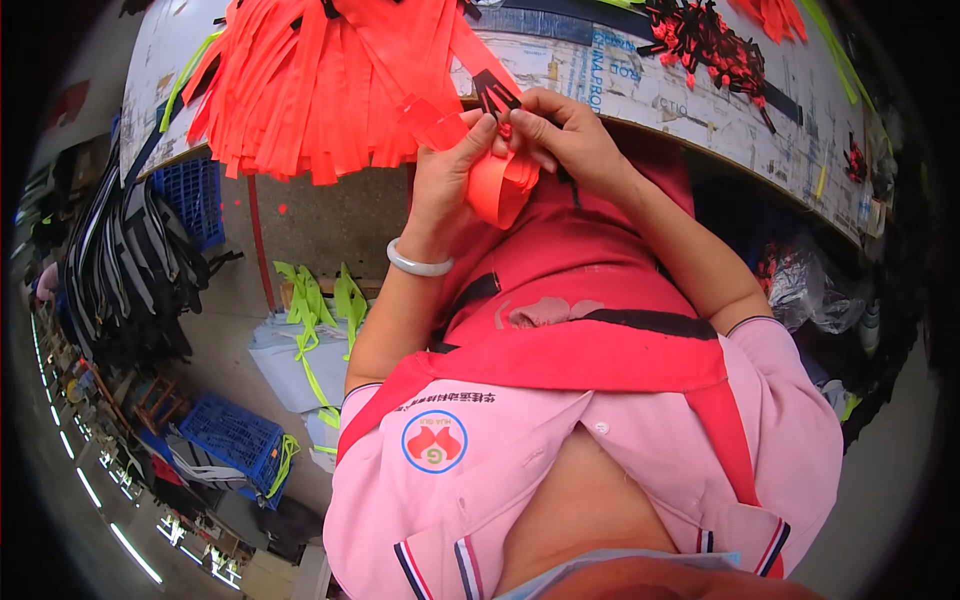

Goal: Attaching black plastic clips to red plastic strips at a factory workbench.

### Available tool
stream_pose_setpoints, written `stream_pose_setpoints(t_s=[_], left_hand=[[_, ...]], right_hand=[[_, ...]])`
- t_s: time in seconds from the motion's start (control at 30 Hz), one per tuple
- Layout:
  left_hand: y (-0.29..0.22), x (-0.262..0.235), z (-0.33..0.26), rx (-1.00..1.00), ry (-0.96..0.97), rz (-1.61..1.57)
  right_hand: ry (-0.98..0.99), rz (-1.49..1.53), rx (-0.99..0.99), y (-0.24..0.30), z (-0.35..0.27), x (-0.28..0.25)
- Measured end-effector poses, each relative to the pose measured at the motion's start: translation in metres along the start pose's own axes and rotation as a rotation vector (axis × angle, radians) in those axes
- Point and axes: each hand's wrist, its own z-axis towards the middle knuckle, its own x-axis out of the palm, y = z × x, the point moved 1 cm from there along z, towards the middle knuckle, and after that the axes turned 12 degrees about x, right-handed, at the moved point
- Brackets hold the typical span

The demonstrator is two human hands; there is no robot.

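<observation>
Both my hands meet at the table's near edge. My left hand [454,172], a pale bangle [419,261] on its wrist, is closed round a bright orange-red webbing strap [497,190] that hangs in a loop below the fingers. With thumb and fingers pinched, my right hand [577,137] grips a black buckle [494,92] at the strap's end. A small red piece [505,131] shows between the two hands; its kind is hard to make out. Left of them, a thick pile of orange-red straps [300,90] drapes over the edge.
Small black-and-red fittings [705,40] lie heaped on the worn white table [650,95], farther right. Blue crates [230,440] stand on the floor at left, near hanging black and grey straps [125,265]. Yellow-green strips [310,310] lie over pale sheets. A clear plastic bag [805,285] sits below the table.
</observation>
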Motion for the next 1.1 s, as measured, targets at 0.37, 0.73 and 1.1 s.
stream_pose_setpoints(t_s=[0.37,0.73,1.1], left_hand=[[0.007,-0.012,-0.001,-0.034,-0.045,-0.138],[0.003,0.003,-0.007,0.115,-0.023,0.083],[-0.013,0.003,-0.014,-0.018,0.121,0.316]], right_hand=[[0.297,0.322,-0.054,0.006,-0.003,-0.022],[-0.046,-0.057,0.023,0.01,-0.008,-0.003],[-0.063,0.088,0.145,0.022,-0.02,0.0]])
